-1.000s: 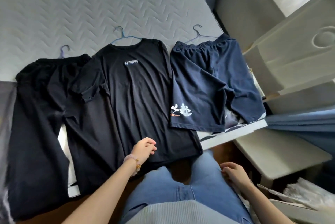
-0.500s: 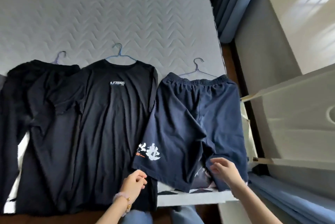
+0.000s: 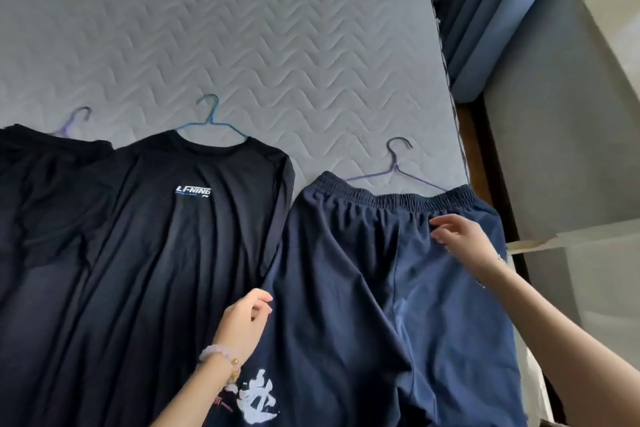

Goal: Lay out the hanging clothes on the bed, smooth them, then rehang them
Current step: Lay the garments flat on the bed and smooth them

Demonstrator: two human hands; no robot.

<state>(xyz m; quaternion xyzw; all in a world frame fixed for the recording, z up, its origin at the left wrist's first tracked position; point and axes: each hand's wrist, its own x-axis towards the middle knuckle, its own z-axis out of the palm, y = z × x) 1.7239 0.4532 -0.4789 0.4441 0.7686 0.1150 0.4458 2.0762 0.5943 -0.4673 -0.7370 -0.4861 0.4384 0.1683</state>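
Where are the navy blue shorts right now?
In the head view, the navy shorts lie near the right edge of the bed, just right of the black T-shirt, on a purple hanger.

A bed [image 3: 277, 28] with grey zigzag quilting fills the left and far side. At far right a blue curtain [image 3: 491, 11] hangs beside a pale wall [image 3: 554, 167], with a white panel [image 3: 606, 271] nearer.

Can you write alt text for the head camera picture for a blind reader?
A person's two hands are over navy shorts laid on a grey quilted bed: right hand open near the waistband, left hand curled at their edge. A black T-shirt and another dark garment lie alongside, all on hangers.
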